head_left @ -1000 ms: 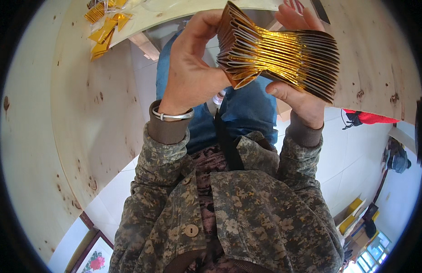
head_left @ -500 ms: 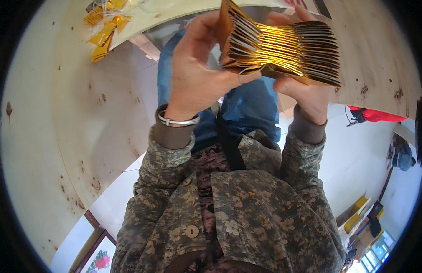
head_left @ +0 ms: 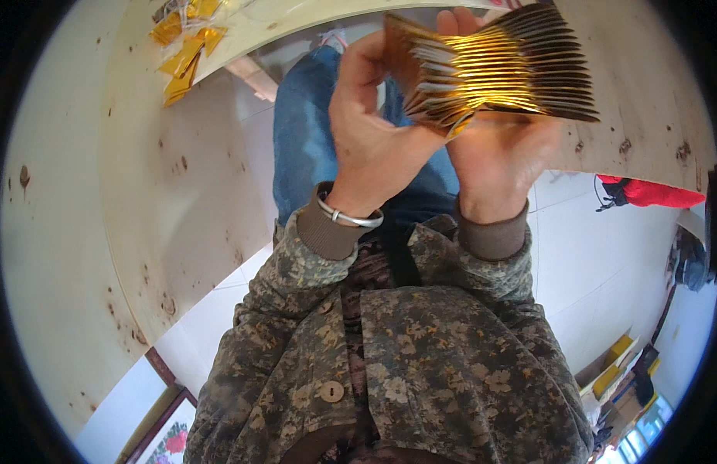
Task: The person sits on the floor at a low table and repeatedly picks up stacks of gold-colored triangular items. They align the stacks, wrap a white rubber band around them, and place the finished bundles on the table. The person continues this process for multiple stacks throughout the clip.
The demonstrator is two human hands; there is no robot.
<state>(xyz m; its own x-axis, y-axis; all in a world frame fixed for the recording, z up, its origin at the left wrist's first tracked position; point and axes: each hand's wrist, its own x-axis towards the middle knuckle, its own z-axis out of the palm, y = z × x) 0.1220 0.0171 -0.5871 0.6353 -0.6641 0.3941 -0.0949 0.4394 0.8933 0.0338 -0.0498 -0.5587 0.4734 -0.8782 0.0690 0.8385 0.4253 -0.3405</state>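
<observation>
A thick bundle of folded gold foil paper [head_left: 494, 69], pinched in at its middle with layers fanning out at both ends, is held up above my lap. My left hand [head_left: 382, 155], with a silver bangle at the wrist, grips the bundle's left end, thumb along the lower edge. Behind and beneath the middle and right part, my right hand [head_left: 498, 158] supports the bundle with its palm. Some fingertips show above the top edge; the rest of that hand's fingers are hidden by the foil.
A pale wooden table [head_left: 80, 193] curves round the left and far sides. Loose gold foil pieces [head_left: 187, 62] lie at its far left, partly among clear plastic. Another wooden surface [head_left: 629, 100] is at the right, with a red item [head_left: 660, 193] below its edge.
The bundle has shifted slightly right and its right end has tipped upward. My right hand has slid left beneath it, its thumb no longer showing in front. My left hand has moved right with it.
</observation>
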